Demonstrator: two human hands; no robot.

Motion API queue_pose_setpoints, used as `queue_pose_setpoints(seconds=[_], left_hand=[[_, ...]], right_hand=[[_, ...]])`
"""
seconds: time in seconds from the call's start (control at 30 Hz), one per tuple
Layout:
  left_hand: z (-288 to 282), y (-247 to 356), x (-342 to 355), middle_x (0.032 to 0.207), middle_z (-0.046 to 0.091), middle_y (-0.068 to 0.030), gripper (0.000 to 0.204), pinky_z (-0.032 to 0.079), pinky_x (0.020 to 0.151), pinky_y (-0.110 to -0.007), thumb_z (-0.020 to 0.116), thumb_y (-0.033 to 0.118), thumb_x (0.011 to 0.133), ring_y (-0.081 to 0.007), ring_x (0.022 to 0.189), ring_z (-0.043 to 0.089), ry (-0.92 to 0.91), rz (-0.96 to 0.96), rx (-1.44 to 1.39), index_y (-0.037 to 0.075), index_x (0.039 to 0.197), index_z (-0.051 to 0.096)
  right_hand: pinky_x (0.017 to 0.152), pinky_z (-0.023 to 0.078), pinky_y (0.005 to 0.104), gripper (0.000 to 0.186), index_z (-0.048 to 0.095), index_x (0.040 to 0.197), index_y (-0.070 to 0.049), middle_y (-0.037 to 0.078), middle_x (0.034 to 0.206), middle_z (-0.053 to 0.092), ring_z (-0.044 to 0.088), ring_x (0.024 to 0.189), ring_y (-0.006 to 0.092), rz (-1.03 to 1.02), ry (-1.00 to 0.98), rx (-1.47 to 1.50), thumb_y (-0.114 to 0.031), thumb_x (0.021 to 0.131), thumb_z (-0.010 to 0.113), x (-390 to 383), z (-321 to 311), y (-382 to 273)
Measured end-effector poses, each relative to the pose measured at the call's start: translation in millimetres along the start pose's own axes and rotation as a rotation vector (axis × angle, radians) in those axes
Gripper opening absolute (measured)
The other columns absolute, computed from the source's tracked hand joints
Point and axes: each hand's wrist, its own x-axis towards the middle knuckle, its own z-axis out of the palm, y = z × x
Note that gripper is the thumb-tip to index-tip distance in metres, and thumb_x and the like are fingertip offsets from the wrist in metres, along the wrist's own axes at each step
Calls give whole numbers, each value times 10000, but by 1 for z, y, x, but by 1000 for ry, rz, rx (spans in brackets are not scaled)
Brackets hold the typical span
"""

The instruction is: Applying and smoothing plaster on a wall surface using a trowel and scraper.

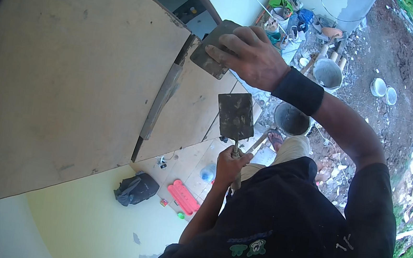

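My left hand (230, 166) is closed round the handle of a trowel (235, 116), its square blade dark with grey smears and pointing away from me. Higher up, my right hand (248, 56), with a black band at the wrist, grips a flat dark grey rectangular pad (210, 50); its exact kind I cannot make out. The pad is at the edge of a large brown panel (83, 69), and whether it touches the panel is unclear. Wet-looking grey mortar (161, 102) lies in a strip along the panel's dark edge, below the pad.
A dark bucket (292, 119) stands by my feet, with a grey basin (327, 74) beyond it. Two white tubs (385, 91) sit on the rubble-strewn ground at right. A black bag (137, 189) and a pink plastic case (184, 196) lie on the tiled floor.
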Motion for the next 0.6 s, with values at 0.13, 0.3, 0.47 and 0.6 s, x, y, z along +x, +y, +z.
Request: queue_pose_setpoints(seconds=[0.13, 0.3, 0.47, 0.6], left_hand=[[3, 3, 1, 656, 643, -66, 299, 476, 579, -291, 795, 224, 770, -119, 583, 584, 20, 10, 10, 19, 743, 580], [7, 9, -1, 666, 651, -71, 284, 477, 585, -292, 796, 206, 766, -121, 586, 590, 4, -28, 9, 23, 750, 579], [11, 14, -3, 676, 659, -79, 275, 479, 585, -280, 793, 185, 779, -117, 592, 597, -4, -44, 1, 26, 742, 571], [10, 13, -5, 670, 655, -77, 274, 480, 584, -278, 789, 175, 787, -112, 591, 595, -26, -51, -23, 27, 735, 565]], right_hand=[[937, 441, 418, 392, 617, 1240, -160, 26, 1083, 524, 491, 1038, 210, -88, 139, -4, -158, 848, 625, 6, 23, -6], [931, 422, 418, 358, 641, 1210, -167, 6, 1070, 534, 477, 1035, 197, -76, 204, -52, -177, 852, 632, 17, 38, -10], [943, 393, 417, 341, 663, 1175, -200, -22, 1039, 515, 442, 1045, 184, -74, 218, -68, -178, 835, 654, 11, 48, -5], [947, 396, 415, 416, 630, 1244, -173, -12, 1094, 515, 445, 1062, 172, -51, 203, -53, -197, 829, 656, 8, 53, -13]])
